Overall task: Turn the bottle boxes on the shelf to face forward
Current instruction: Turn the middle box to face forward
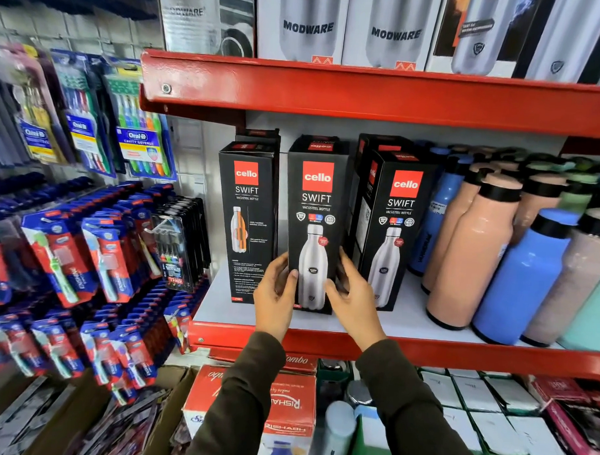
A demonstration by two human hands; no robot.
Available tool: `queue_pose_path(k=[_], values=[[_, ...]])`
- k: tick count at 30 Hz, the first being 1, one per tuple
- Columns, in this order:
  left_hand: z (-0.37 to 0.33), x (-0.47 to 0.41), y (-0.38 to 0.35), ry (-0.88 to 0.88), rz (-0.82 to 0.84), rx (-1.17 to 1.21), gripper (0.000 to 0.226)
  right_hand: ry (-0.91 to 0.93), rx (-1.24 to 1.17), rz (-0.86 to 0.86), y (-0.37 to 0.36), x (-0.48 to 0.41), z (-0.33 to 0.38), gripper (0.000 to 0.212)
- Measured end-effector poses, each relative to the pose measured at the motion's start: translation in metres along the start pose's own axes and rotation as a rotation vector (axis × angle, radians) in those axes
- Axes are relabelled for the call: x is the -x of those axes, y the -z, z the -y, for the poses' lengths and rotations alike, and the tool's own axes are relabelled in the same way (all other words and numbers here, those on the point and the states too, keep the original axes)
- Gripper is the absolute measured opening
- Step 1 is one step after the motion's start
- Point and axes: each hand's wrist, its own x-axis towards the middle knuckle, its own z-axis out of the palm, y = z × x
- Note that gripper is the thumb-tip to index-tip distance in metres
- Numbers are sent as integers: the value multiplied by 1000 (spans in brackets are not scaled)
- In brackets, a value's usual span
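Note:
Three black Cello Swift bottle boxes stand on the white shelf [401,319] with a red front lip. The middle box [315,207] shows its front with a steel bottle picture; my left hand [275,294] grips its lower left edge and my right hand [352,294] its lower right edge. The left box [246,222] shows a panel with an orange cutaway bottle and small text. The right box [395,230] stands slightly angled, front and left side both visible. More black boxes stand behind them.
Loose peach [471,253], blue [524,276] and mint bottles crowd the shelf to the right. Modware boxes [307,26] sit on the red shelf above. Toothbrush packs [97,254] hang on the left. Boxes and a red Rishabh carton [285,404] lie below.

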Motion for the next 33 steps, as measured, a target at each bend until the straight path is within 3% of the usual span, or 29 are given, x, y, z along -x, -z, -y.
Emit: queue_pose_path(k=[23, 33], values=[[10, -3, -14, 0, -55, -176, 41, -33, 149, -73, -14, -9, -14, 56], [-4, 6, -13, -41, -109, -269, 39, 47, -39, -330, -18, 12, -12, 32]])
